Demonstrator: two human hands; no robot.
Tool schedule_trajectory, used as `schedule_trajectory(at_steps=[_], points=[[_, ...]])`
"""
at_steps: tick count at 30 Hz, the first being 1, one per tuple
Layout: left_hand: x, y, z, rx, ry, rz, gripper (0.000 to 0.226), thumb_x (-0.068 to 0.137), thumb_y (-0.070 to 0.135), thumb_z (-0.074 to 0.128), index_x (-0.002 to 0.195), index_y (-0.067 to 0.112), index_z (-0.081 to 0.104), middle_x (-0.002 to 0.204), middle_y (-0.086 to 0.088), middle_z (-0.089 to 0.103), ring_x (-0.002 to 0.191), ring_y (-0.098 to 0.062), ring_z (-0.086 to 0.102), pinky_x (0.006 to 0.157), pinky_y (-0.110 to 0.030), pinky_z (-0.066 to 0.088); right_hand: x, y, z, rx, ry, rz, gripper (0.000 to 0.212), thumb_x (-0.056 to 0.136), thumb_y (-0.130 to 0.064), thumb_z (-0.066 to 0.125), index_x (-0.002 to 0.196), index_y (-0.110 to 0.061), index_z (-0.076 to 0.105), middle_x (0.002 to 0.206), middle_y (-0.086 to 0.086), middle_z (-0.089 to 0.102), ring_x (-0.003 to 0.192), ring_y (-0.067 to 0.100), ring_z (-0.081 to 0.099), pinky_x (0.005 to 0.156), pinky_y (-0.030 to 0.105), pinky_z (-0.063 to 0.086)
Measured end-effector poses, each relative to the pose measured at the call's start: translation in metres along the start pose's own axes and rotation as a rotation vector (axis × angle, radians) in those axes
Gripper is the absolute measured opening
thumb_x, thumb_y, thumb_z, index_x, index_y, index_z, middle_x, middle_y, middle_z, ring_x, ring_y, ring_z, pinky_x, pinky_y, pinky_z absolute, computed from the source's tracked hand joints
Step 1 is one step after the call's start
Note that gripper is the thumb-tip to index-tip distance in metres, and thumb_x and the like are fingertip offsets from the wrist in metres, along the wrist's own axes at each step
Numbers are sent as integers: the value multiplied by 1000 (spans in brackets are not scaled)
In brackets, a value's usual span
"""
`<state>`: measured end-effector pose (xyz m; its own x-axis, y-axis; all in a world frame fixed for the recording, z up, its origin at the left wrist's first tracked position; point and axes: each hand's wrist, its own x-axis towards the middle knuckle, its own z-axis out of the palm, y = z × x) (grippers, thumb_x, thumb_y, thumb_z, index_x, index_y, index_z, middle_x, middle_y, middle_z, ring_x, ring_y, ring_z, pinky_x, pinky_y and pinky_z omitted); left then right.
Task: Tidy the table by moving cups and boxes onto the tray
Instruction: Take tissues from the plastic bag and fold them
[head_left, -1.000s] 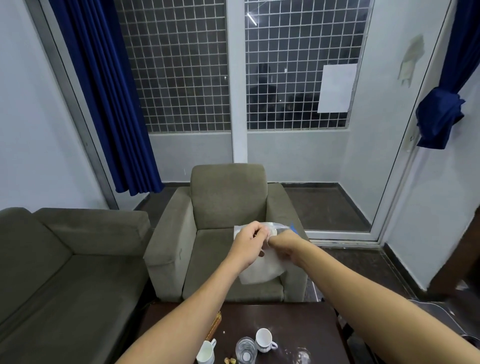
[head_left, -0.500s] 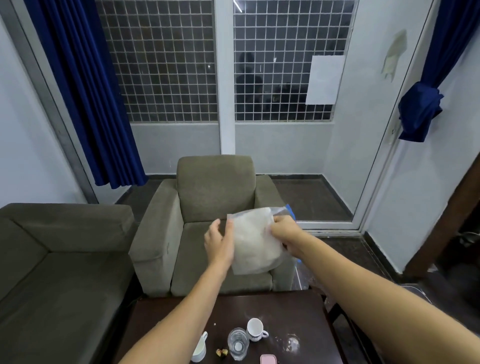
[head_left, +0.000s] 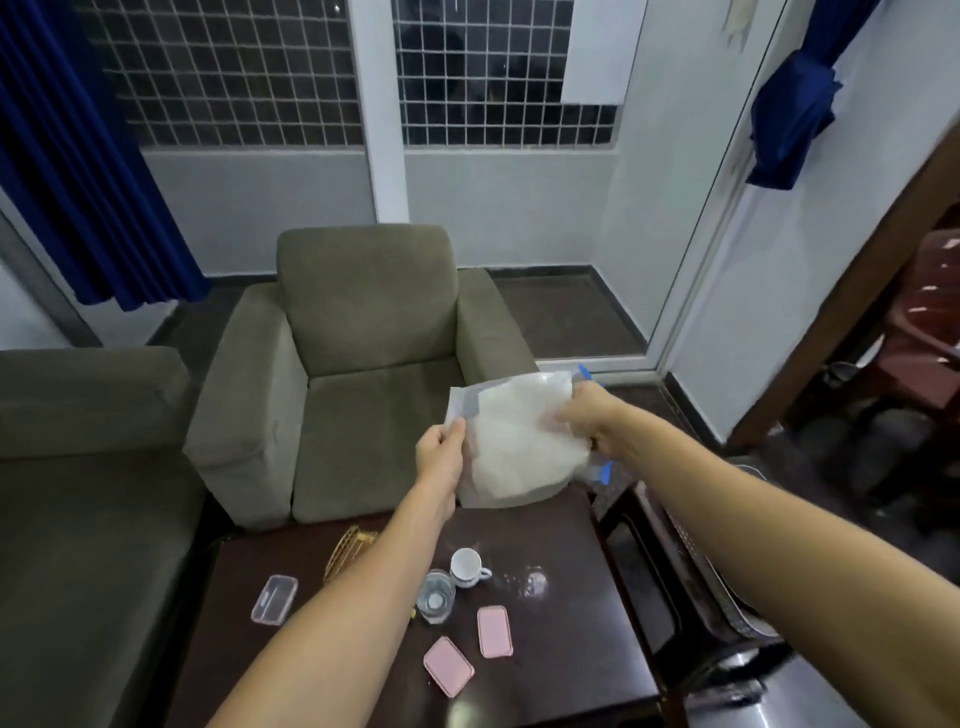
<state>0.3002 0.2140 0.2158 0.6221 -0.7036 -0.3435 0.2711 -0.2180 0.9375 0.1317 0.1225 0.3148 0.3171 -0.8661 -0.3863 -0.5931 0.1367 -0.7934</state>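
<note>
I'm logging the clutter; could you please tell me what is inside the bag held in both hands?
Through the clear bag, gripped by the left hand and right hand, a white, soft-looking mass shows, filling most of it. What it is, and anything behind it, is hidden.

Two bare arms reach forward from the bottom of the view, both nearly straight at the elbow. The left forearm rises from the lower middle, and the right one comes in from the lower right edge and angles up and to the left. The left hand (head_left: 441, 453) is turned thumb-up, its thumb and fingers pinching the left edge of a bag (head_left: 519, 441). The right hand (head_left: 588, 422) sits slightly higher, with the back of the hand facing the camera and the fingers curled round the bag's right edge. The hands are apart, with the bag stretched between them.
</note>
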Motion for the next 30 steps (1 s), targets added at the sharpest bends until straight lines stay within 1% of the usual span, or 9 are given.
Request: schedule_trajectory(at_steps=[5,8,12,15,18,21,23,26,30], points=[[10,-36,27,11,71,-71,33,101,33,56,74,17,45,83,-7,57,77,-21,52,68,-32,42,7,13,-54,-119,68,31,32,83,5,72,115,6,68,107,21,72,88,31,70,80,42,59],[20,-59,41,18,118,-117,28,101,32,54,82,13,51,85,-8,59,77,-22,54,71,-33,45,15,15,-92,-158,138,58,39,82,0,79,117,6,65,110,21,72,95,34,73,87,47,62],[34,-90,62,-13,175,-160,26,101,30,56,83,12,53,71,-2,58,61,-14,52,56,-26,44,33,22,-125,-86,338,27,35,81,-3,78,114,5,66,102,19,70,90,33,72,87,52,63],[46,-121,82,-26,202,-205,27,101,29,56,83,8,55,74,-5,60,64,-17,55,58,-26,46,50,45,-120,119,439,0,27,84,2,72,110,4,68,99,15,69,83,30,70,75,43,64],[58,-157,101,-28,230,-264,27,100,25,58,82,5,58,72,-6,61,57,-15,53,45,-20,44,66,86,-93,322,304,103,16,88,4,73,101,0,65,96,14,71,76,30,70,46,34,59],[76,-201,120,15,228,-343,30,97,30,58,77,8,57,78,-13,66,63,-26,58,61,-34,51,95,147,-63,419,203,211,28,88,3,75,114,4,65,107,19,75,91,38,75,60,45,64],[88,-232,129,51,215,-384,30,97,31,57,78,8,57,85,-17,69,73,-30,63,74,-43,56,113,190,-46,437,183,259,33,84,2,78,115,4,66,102,18,78,90,37,77,71,51,65],[105,-276,138,71,198,-435,30,96,30,55,89,2,62,86,-16,70,75,-31,66,71,-42,56,133,249,-28,426,150,296,37,77,-4,82,111,0,70,90,12,81,80,32,80,67,47,65],[124,-326,141,66,163,-545,32,100,26,53,107,-3,64,99,-22,71,87,-36,70,77,-47,58,148,303,-21,425,99,328,39,68,-13,81,105,-1,74,92,13,81,83,33,80,72,54,65]])
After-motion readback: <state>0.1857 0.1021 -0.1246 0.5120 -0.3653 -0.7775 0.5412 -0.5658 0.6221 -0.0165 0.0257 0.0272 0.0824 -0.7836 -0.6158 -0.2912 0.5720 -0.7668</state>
